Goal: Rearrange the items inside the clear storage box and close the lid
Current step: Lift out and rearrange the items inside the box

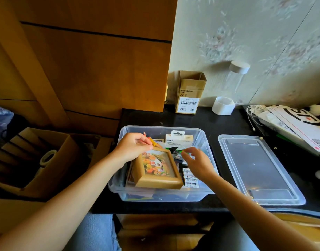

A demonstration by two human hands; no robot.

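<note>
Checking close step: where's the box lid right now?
In the head view, the clear lid lies flat on the black tabletop, just right of the clear storage box, beyond the right hand.

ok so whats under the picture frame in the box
The picture frame lies on top of the pile in the clear box. A flat card or packet edge pokes out at its left side, and batteries sit beside it. Whatever lies directly beneath is covered.

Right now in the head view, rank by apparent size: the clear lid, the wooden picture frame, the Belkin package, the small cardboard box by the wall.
1. clear lid
2. wooden picture frame
3. small cardboard box, farther away, so unsure
4. Belkin package, partly hidden
</note>
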